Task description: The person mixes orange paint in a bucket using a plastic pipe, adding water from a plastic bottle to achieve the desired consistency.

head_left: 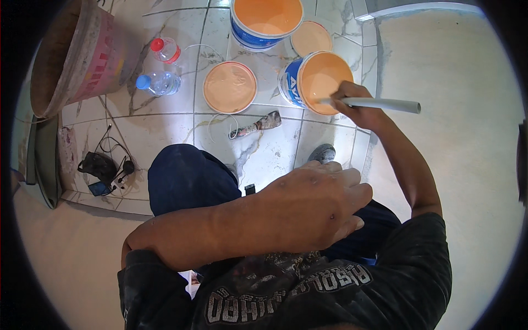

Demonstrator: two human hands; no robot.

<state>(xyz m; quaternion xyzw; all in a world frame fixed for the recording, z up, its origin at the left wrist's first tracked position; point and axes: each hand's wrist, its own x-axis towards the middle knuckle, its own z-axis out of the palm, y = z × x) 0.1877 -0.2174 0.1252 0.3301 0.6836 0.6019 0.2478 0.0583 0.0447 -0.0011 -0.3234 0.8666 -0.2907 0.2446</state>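
Observation:
My right hand (357,104) is closed around a pale grey tube (393,104) with an open, hollow outer end. The tube lies slantwise over a white-and-blue paint bucket (292,82) of orange paint (324,74). Its inner end reaches over the paint; whether it touches the surface I cannot tell. My left hand (330,201) hangs in front of my body, above my legs, back upward. Its fingers bend down out of sight with the thumb pointing right, so whether they grip anything is hidden.
Behind stands a second bucket (239,30) of orange paint. Two paint-coated lids (230,87), a dirty scraper (264,124), wire and two plastic bottles (165,83) lie on marble-patterned tiles. A large grimy bucket (99,60) stands left, near tangled black cables (118,165). The tiles end at right.

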